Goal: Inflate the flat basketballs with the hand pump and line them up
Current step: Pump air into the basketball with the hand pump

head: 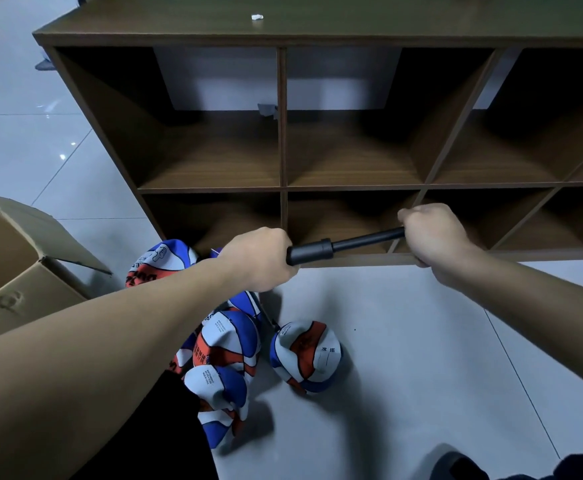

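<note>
I hold a black hand pump (321, 249) level in front of the shelf. My left hand (259, 259) grips its thick barrel, and my right hand (433, 235) grips the handle end, with the thin rod drawn partly out between them. Below my hands, several flat basketballs in red, white and blue lie on the floor. One ball (305, 356) lies apart to the right. Others form a pile (226, 344) under my left forearm. Another ball (162, 259) leans by the shelf's bottom left corner, and the pump's needle end is hidden behind my left hand.
A dark wooden cubby shelf (283, 188) with open compartments stands straight ahead on the grey tiled floor (421, 341). An open cardboard box (13, 271) sits at the left. A dark shoe (456, 462) shows at the bottom right. A small white scrap (257, 17) lies on the shelf top.
</note>
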Demonstrator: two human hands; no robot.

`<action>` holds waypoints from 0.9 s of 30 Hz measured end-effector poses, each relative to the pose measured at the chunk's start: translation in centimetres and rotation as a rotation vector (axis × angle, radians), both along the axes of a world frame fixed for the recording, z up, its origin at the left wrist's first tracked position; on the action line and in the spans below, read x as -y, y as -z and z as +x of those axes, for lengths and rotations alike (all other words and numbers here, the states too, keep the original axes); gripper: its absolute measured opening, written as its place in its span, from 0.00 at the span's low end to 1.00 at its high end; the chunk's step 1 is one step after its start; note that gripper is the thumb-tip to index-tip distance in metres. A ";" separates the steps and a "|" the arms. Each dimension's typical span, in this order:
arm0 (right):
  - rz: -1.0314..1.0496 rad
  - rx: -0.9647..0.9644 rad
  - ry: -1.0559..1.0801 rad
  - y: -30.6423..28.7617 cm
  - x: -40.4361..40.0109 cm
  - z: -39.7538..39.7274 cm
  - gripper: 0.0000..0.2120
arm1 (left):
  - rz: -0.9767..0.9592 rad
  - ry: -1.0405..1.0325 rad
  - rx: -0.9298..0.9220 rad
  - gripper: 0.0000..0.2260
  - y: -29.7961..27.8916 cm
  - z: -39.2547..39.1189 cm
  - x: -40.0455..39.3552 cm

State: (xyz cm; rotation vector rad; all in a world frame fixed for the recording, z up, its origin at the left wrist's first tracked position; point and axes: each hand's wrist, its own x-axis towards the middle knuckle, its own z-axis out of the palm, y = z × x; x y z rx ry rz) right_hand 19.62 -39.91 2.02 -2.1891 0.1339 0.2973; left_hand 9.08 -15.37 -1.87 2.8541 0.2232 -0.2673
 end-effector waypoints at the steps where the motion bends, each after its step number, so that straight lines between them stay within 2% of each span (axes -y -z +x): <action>1: -0.005 0.020 0.004 0.3 -0.4 -0.3 0.15 | 0.007 -0.008 0.009 0.11 0.0 0.0 0.3; 10: 0.068 0.106 -0.052 0.5 -2.7 -3.4 0.23 | 0.011 0.003 0.069 0.10 -0.9 -0.5 1.7; 22: 0.074 0.000 -0.162 3.0 -3.8 -5.5 0.20 | 0.102 0.119 0.084 0.08 -1.1 -0.5 2.5; 27: 0.009 0.043 -0.261 1.5 -4.2 -4.8 0.19 | -0.003 0.097 0.088 0.12 -0.8 -0.6 2.0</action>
